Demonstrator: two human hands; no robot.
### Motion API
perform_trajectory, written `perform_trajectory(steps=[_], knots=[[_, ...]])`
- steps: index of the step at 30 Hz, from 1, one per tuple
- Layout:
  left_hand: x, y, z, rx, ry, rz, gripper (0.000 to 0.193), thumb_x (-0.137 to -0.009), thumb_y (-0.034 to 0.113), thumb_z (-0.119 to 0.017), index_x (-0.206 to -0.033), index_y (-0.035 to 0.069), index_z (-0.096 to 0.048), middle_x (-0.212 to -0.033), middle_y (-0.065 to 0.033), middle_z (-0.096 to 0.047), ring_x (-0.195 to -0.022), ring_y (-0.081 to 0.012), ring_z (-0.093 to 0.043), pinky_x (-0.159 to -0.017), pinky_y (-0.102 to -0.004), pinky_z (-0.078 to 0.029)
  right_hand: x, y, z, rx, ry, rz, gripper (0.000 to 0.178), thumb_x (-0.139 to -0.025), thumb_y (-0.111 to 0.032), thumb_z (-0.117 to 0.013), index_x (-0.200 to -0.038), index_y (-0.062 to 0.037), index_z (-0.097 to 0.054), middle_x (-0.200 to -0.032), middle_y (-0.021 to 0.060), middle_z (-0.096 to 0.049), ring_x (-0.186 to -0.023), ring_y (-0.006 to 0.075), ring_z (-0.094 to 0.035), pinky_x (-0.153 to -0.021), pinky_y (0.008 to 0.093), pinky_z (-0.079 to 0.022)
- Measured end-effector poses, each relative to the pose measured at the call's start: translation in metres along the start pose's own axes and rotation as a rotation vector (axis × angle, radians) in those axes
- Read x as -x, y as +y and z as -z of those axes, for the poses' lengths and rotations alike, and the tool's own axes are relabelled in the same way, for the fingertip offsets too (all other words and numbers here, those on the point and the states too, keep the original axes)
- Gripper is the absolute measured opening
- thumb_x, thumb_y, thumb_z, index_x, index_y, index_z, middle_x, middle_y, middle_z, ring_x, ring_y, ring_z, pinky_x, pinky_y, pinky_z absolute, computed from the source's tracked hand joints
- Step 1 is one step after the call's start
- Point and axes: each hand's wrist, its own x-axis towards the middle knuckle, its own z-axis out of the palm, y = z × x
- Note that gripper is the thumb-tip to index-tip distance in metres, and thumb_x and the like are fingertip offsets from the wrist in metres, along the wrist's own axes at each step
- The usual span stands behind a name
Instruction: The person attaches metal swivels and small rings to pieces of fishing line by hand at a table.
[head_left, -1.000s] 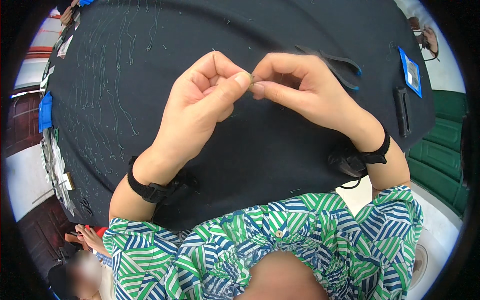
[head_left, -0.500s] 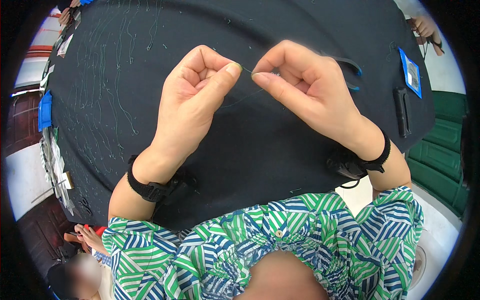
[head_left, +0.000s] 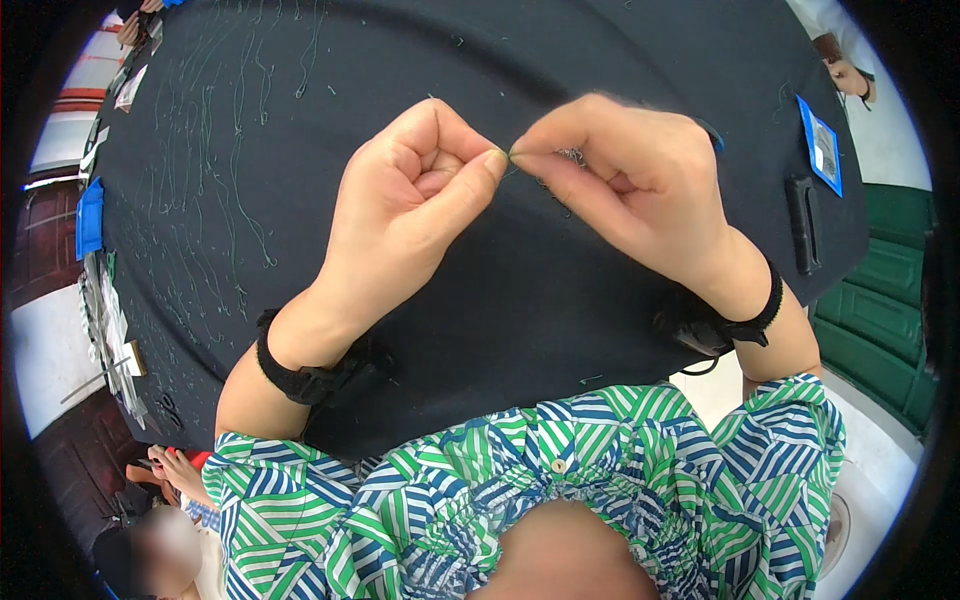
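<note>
Above the black cloth, both hands are closed in a pinch with their fingertips almost touching. My left hand (head_left: 400, 200) grips a thin green thread (head_left: 511, 168) between thumb and forefinger. Opposite it, my right hand (head_left: 650, 170) pinches the same thread; anything smaller between the fingertips cannot be made out. Behind the right hand's fingers, a little heap of small metal pieces, apparently hooks (head_left: 572, 156), shows in part. A tool with a blue-tipped handle (head_left: 712, 136) is mostly hidden behind that hand.
Many green threads (head_left: 238, 140), some with tiny hook-like ends, lie across the left of the black-covered table (head_left: 480, 330). At right are a blue packet (head_left: 822, 148) and a black bar-shaped object (head_left: 804, 225). Scissors (head_left: 170, 410) and clear packets (head_left: 112, 320) line the left edge. Other people sit nearby.
My hands have come closer together, closing the short gap of thread between the fingertips. The right hand has turned and now covers more of the blue-tipped tool.
</note>
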Motion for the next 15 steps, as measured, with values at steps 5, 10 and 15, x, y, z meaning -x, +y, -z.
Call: perform_trajectory(steps=[5, 10, 15], knots=[[0.003, 0.004, 0.0, -0.034, -0.063, 0.034, 0.008, -0.093, 0.008, -0.06, -0.09, 0.005, -0.054, -0.07, 0.0105, -0.043, -0.058, 0.004, -0.031, -0.052, -0.0147, -0.022, 0.0, 0.006, 0.001, -0.22, -0.072, -0.29, 0.012, -0.086, -0.015, -0.067, -0.091, -0.005, -0.065, -0.054, -0.0014, -0.047, -0.05, 0.0018, -0.042, -0.047, 0.0219, -0.031], [0.002, 0.005, -0.003, -0.038, -0.038, 0.009, 0.01, -0.093, 0.008, -0.06, -0.088, 0.003, -0.054, -0.069, 0.0085, -0.046, -0.057, 0.0035, -0.034, -0.051, -0.0148, -0.025, 0.007, 0.016, -0.019, -0.805, -0.163, -0.599, 0.014, -0.091, -0.016, -0.062, -0.089, -0.0018, -0.061, -0.059, -0.008, -0.045, -0.053, -0.0004, -0.038, -0.047, 0.0188, -0.03], [0.0, 0.004, 0.0, 0.014, 0.009, -0.038, 0.011, -0.093, 0.008, -0.06, -0.088, 0.001, -0.054, -0.068, 0.0069, -0.05, -0.057, 0.0035, -0.037, -0.05, -0.0141, -0.027, 0.01, 0.01, -0.023, -0.859, -0.177, -0.572, 0.015, -0.09, -0.015, -0.06, -0.082, -0.0033, -0.057, -0.06, -0.0074, -0.048, -0.053, -0.0002, -0.04, -0.047, 0.0195, -0.031]])
